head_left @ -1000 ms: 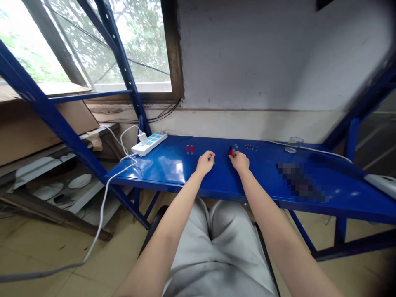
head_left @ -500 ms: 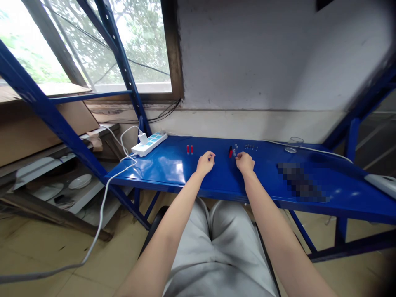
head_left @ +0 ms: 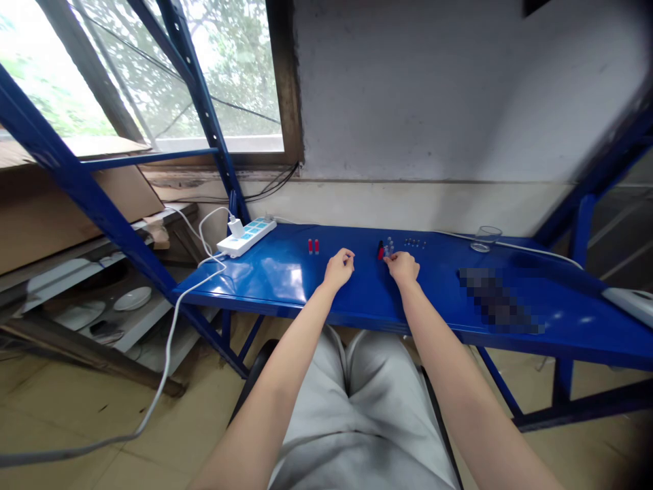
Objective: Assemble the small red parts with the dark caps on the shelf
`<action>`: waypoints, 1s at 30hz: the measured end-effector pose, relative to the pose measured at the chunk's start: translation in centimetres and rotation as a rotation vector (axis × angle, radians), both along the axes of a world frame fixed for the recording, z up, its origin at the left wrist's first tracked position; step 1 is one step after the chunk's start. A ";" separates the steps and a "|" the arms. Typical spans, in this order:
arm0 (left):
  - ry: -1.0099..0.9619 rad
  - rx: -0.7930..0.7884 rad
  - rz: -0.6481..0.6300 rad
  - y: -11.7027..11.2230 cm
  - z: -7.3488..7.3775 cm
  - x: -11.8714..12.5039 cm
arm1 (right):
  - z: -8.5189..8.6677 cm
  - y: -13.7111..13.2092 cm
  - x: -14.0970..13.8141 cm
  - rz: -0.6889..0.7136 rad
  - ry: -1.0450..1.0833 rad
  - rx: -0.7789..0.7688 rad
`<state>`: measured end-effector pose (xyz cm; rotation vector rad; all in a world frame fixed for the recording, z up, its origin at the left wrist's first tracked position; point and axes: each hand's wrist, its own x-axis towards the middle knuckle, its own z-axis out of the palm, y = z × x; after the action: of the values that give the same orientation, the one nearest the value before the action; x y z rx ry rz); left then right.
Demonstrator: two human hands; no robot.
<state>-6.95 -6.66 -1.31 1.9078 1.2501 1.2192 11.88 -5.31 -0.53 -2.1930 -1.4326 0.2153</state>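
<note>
My left hand [head_left: 339, 269] is over the blue tabletop [head_left: 278, 272], its fingers curled in with thumb and fingertips close together. Whatever lies between them, if anything, is too small to make out. My right hand [head_left: 405, 267] is bent down with pinched fingertips at a little group of small clear pieces [head_left: 390, 243]. Whether a piece is between those fingers is hidden. Just left of them lies a small red and black item [head_left: 380, 250]. Two small red tubes with clear ends [head_left: 313, 246] stand side by side to the left of my left hand.
Several tiny pieces [head_left: 415, 243] lie in rows behind my right hand. Right of them is a clear glass cup [head_left: 486, 239]; a blurred-out dark item [head_left: 497, 299] lies nearer me. A white power strip [head_left: 247, 237] with cables sits at the left end. Blue rack posts [head_left: 198, 102] flank the table.
My right hand's fingertips have shifted slightly left, towards the clear pieces and the red and black item. My left hand has hardly moved.
</note>
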 end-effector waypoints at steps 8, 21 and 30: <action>0.000 0.015 0.010 0.1 -0.2 -0.1 | -0.2 0.2 0.1 0.004 -0.013 0.016; 0.039 0.038 0.049 0.3 -0.4 -0.1 | 0.1 -0.1 -0.1 0.010 -0.019 -0.019; 0.208 0.065 0.136 -0.5 0.2 0.1 | 0.8 -1.7 -0.7 0.029 -0.100 -0.052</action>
<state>-6.88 -7.16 -1.13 2.0683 1.4859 1.1644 11.19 -7.01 0.31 -2.2544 -1.5298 0.1567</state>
